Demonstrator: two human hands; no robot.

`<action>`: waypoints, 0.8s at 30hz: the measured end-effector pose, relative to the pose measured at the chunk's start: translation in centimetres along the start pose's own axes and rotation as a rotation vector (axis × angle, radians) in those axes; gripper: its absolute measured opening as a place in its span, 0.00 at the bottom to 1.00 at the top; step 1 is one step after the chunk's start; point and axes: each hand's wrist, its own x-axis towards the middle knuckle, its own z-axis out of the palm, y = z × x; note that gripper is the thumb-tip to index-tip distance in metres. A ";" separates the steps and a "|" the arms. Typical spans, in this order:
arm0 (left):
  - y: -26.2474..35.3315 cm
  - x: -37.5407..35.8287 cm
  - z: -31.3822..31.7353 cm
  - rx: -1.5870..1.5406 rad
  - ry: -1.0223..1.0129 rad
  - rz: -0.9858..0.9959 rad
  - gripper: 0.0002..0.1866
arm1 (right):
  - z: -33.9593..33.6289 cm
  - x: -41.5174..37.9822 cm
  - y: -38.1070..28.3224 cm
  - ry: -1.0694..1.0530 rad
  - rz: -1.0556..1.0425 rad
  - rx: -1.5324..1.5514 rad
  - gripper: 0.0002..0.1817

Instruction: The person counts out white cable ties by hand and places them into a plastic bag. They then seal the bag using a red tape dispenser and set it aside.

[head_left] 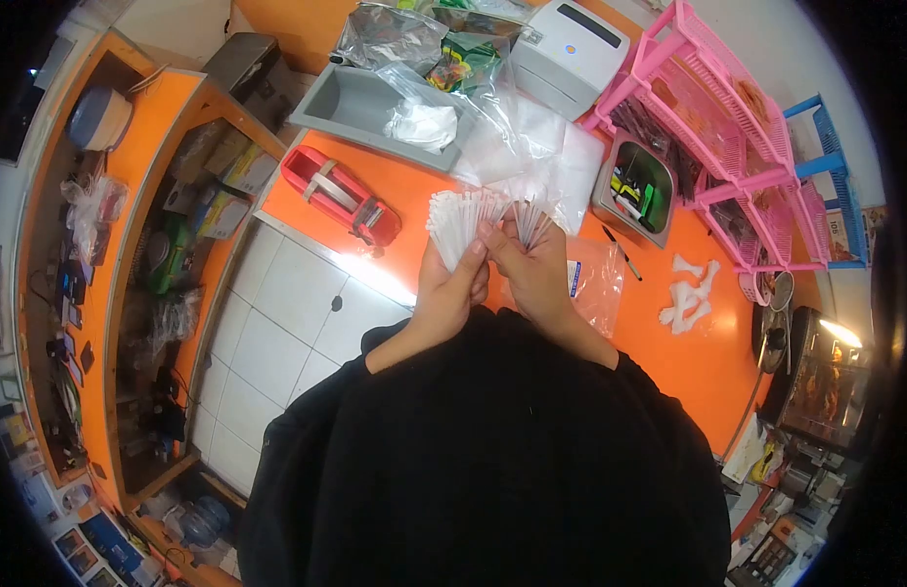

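Observation:
Both my hands are raised over the near edge of the orange table. My left hand [451,284] is closed around a thick, fanned-out bunch of thin white cable ties [455,223], their heads pointing away from me. Right against it, my right hand [536,274] grips a smaller, greyer-looking part of the bunch [531,222], its thumb meeting the left one. The tails are hidden by my fingers. Beneath my right wrist lies a clear plastic bag [598,284] with a blue-and-white label.
A red tape dispenser [341,196] sits left of my hands. Behind are a grey tray [341,103], a white label printer [571,54] and clear plastic sheets [561,147]. To the right are a metal bin [659,220], a black pen [621,252], white strips [688,298] and pink racks [707,127].

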 end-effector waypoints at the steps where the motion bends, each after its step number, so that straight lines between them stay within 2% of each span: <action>1: 0.0 0.0 0.0 -0.007 0.009 0.003 0.12 | -0.1 0.1 0.3 -0.008 -0.025 -0.010 0.04; 4: -0.4 0.0 -0.2 -0.035 0.014 0.007 0.12 | 0.5 -0.3 -1.5 0.008 0.095 0.011 0.04; 6: -0.8 0.1 -0.8 -0.064 -0.009 0.006 0.12 | 0.2 -0.4 -2.8 -0.090 0.236 0.120 0.04; 8: -0.7 0.2 -0.8 -0.072 0.024 -0.017 0.13 | -0.6 -0.5 -1.9 -0.142 0.252 0.019 0.05; 10: -0.8 0.4 -0.9 -0.078 0.037 -0.014 0.13 | -1.4 -0.4 0.9 -0.144 0.140 -0.289 0.06; 13: -1.1 0.5 -1.2 -0.084 0.021 0.001 0.14 | 0.1 -0.6 -1.2 -0.172 0.129 -0.282 0.07; 15: -0.8 0.6 -1.0 -0.088 -0.001 -0.018 0.15 | -0.5 -0.3 0.2 -0.119 0.125 -0.340 0.09; 17: -1.1 0.8 -0.4 -0.007 0.045 0.008 0.15 | -0.8 -0.4 0.6 0.003 0.239 -0.172 0.11; 18: -1.1 0.8 -0.3 0.032 0.071 0.024 0.16 | 0.3 -0.5 -1.1 0.095 0.353 0.026 0.12; 20: -0.8 1.0 -0.2 0.050 0.112 0.007 0.14 | -0.2 -0.1 -1.4 0.147 0.306 0.137 0.13; 22: -0.6 0.9 -0.6 0.063 0.091 -0.024 0.12 | -3.0 1.2 0.2 0.068 -0.013 -0.041 0.13; 24: -0.6 0.6 -1.6 0.073 0.004 -0.069 0.10 | -3.4 1.4 -0.3 0.056 0.096 0.117 0.12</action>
